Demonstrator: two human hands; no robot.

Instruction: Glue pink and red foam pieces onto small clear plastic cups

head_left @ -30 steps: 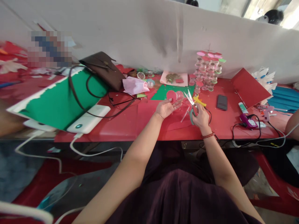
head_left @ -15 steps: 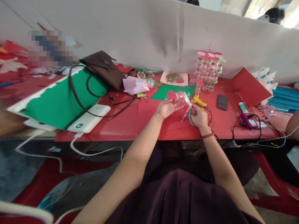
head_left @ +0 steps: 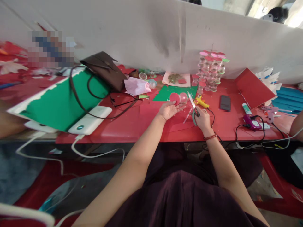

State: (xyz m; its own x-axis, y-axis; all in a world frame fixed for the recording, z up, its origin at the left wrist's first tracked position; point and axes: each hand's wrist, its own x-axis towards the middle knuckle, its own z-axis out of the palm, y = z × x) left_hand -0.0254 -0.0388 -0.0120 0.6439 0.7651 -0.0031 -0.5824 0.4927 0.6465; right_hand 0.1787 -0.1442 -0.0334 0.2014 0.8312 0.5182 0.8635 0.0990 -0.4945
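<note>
My left hand point(head_left: 168, 110) holds a small clear plastic piece point(head_left: 183, 97) with a red disc point(head_left: 174, 98) on one end, the thumb against the disc. In my right hand point(head_left: 202, 118) is a pair of scissors point(head_left: 192, 100), its blades pointing up and left, near the clear piece but apart from it. A yellow glue gun point(head_left: 201, 101) lies just behind my right hand. Green paper point(head_left: 163, 93) is spread behind the held piece, and red paper point(head_left: 151, 116) lies under my hands.
A stack of clear cups with coloured discs point(head_left: 211, 71) stands at the back. A phone point(head_left: 225, 103), a purple adapter point(head_left: 252, 123) and a red folder point(head_left: 254, 86) are on the right. To the left are a brown bag point(head_left: 106, 71) and a white power bank point(head_left: 91, 119). Another person's arm point(head_left: 297, 127) shows at the right edge.
The scissors have shifted slightly right, away from the clear piece, and their blades look closer together. The held piece has turned slightly.
</note>
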